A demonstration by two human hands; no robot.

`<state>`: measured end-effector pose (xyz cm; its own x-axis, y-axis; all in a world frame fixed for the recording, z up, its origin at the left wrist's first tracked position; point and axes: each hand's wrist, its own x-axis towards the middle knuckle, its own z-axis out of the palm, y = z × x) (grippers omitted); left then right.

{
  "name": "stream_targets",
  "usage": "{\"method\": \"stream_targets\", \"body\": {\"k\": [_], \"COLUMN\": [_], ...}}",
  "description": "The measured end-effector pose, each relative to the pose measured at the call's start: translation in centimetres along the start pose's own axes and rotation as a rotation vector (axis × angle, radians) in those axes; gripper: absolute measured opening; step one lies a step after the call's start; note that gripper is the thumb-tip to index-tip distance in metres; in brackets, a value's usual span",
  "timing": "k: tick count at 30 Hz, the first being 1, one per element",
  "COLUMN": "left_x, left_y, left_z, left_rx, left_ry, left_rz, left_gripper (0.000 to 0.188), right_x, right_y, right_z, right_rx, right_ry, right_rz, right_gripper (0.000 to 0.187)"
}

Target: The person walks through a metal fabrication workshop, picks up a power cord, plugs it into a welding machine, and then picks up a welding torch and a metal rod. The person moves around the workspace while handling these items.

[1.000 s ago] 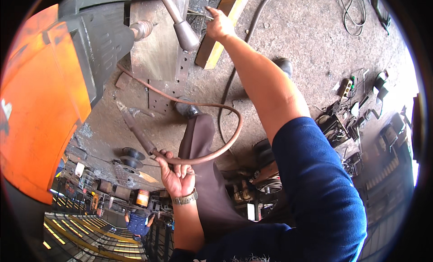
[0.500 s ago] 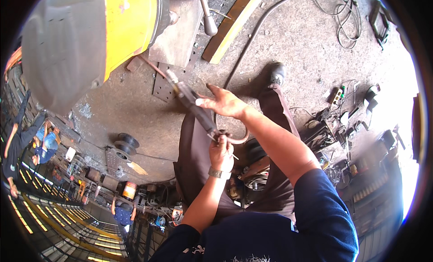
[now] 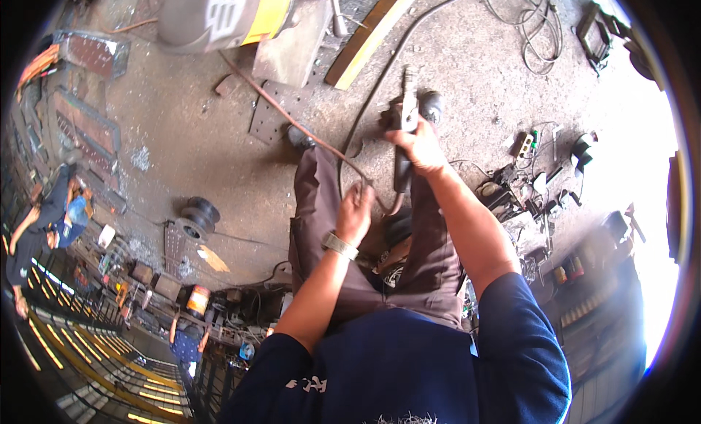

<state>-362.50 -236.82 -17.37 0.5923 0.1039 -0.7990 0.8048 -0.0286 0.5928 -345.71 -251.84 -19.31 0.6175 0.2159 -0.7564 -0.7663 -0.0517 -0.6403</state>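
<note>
One corded tool (image 3: 410,110) clasped in right hand (image 3: 418,144), beyond curled left hand (image 3: 354,214), hold there unclear.

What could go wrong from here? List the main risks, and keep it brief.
1. The right hand holds the tool close to the right boot in this view; if the grip slipped, the tool might land on that foot.
2. The brown cable passes close by the left boot; a step could snag it and perhaps tug the tool.
3. The dark hose lies loose on the floor, a possible trip hazard.
</note>
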Motion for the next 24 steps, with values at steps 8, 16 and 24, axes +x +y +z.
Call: {"method": "stream_targets", "body": {"k": [8, 16, 24], "left_x": [2.4, 1.5, 2.2], "left_y": [8.4, 14.0, 14.1], "left_z": [-9.4, -11.3, -12.2], "left_rx": [-0.078, -0.621, -1.121], "left_ry": [-0.061, -0.23, 0.204], "left_rz": [0.104, -0.086, 0.218], "left_gripper": [0.026, 0.023, 0.022], "right_x": [-3.9, -2.9, -3.6], "right_y": [1.7, 0.0, -1.4], "right_z": [1.1, 4.2, 3.8], "right_rx": [-0.267, -0.418, -0.332], "right_ry": [-0.173, -0.365, -0.42], "right_rz": [-0.138, -0.201, -0.146], "right_gripper": [0.049, 0.051, 0.041]}}
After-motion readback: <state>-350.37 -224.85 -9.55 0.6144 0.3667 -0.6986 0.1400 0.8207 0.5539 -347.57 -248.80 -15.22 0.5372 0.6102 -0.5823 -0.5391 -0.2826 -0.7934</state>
